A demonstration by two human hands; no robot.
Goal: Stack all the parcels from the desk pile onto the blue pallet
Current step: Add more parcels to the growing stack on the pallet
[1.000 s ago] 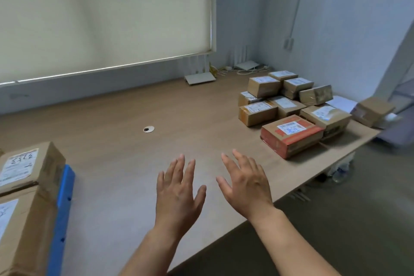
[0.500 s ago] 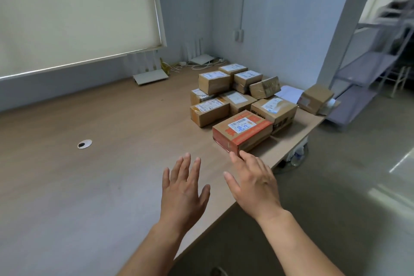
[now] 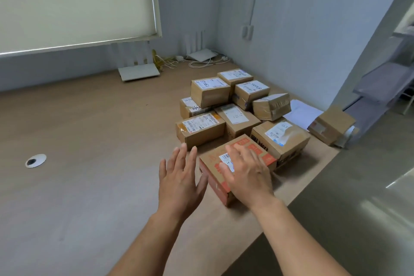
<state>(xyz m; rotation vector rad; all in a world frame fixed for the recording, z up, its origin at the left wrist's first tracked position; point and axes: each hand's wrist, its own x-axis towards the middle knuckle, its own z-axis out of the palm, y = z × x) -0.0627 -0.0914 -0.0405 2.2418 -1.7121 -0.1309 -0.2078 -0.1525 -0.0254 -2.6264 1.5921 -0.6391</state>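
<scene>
So the orange-printed parcel (image 3: 237,164) is the nearest one of the pile, sitting at the near right part of the worktop (image 3: 89,141), close to its edge. Right hand (image 3: 245,172) is flat over its top, palm down, fingers spread and pointing away, covering most of the white label; can't tell if it's actually pressing on the cardboard or just above it. Not gripping anything either way. Left hand (image 3: 180,180) is just left of that parcel, open too, fingers stretched out and slightly fanned, thumb toward the box's near-left corner, held above the worktop. Both forearms come in from the bottom, angled toward the pile.

Behind it are the rest of the brown parcels (image 3: 209,92), clustered together and some stacked two high, most with white shipping labels. One more box (image 3: 331,127) sits apart at the far right end by some white paper (image 3: 301,112). Far back there are two white routers (image 3: 139,71) with cables, and a cable grommet (image 3: 35,160) on the left.
</scene>
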